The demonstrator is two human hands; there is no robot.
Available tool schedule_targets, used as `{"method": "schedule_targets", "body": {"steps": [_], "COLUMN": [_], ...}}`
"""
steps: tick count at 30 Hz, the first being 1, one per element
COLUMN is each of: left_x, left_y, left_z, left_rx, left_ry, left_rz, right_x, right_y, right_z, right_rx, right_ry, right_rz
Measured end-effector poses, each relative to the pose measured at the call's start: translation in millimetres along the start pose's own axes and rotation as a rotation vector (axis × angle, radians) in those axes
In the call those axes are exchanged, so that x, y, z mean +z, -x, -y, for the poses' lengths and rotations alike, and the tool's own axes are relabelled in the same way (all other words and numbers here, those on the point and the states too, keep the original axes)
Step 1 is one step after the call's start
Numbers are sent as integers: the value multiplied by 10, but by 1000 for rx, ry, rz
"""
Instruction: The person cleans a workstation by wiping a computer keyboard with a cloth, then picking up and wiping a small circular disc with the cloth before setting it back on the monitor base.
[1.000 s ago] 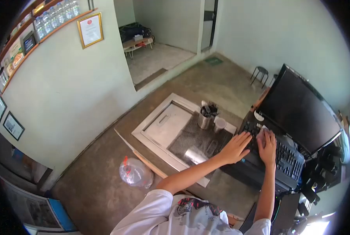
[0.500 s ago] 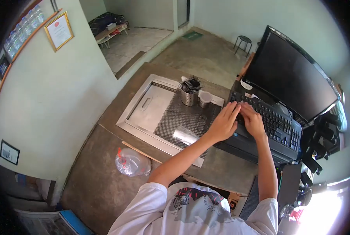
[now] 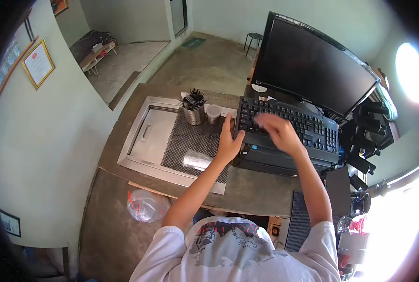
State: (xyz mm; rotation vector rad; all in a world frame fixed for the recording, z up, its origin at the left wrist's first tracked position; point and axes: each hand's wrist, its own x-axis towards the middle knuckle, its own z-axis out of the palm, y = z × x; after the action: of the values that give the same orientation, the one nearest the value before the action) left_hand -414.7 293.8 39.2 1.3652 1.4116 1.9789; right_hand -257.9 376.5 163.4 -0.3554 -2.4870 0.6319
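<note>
A black keyboard (image 3: pixel 289 120) rests on a black computer case (image 3: pixel 261 157) in front of a dark monitor (image 3: pixel 317 66). My left hand (image 3: pixel 229 144) grips the keyboard's left end, with the thumb by its front corner and the fingers along the side. Above the left half of the keys is my right hand (image 3: pixel 282 134), its fingers bent and pressed together. Motion smears those fingertips, and whatever may be in them cannot be made out.
Left of the keyboard, a metal tray frame (image 3: pixel 133 162) carries a perforated cutlery holder (image 3: pixel 194 116), a small lidded cup (image 3: pixel 213 114) and a clear plastic roll (image 3: pixel 197 160). A plastic bag (image 3: pixel 146 207) lies on the floor. Dark holders (image 3: pixel 366 141) stand at right.
My hands, together over the keyboard before, have separated. The left has moved to the keyboard's left end, while the right stays over the keys. The view has shifted to the right.
</note>
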Motion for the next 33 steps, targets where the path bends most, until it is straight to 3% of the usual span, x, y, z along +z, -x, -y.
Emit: {"method": "schedule_targets", "body": {"steps": [1,3,6,9,14,18,23,30,33], "left_x": [7,15,-4,-54,-16,-52,-31,20,45], "left_y": [54,126,166,133,173,187,163,188,182], "left_z": [13,5,-37,-115,-22,-7,21,143,36], "left_rx": [-114,-173,-286,-326,-257,-327,-255,-200,-138], "left_ry": [121,151,208,213,233,149,158,120,-79], "left_rz": [0,35,86,131,104,136,126,81,18], "right_x": [42,163,364,553,505,419,381,283,404], "right_y": [-149,-445,-747,-767,-721,-842,-733,-521,-617], "right_z": [-90,-315,-513,-668,-614,-576,-561,-703,-669], "right_rx": [-36,13,150,74,36,3,100,24,84], "right_ry": [41,84,125,189,338,525,510,536,525], "right_rz": [-148,-203,-177,-144,-9,89,20,-80,-66]}}
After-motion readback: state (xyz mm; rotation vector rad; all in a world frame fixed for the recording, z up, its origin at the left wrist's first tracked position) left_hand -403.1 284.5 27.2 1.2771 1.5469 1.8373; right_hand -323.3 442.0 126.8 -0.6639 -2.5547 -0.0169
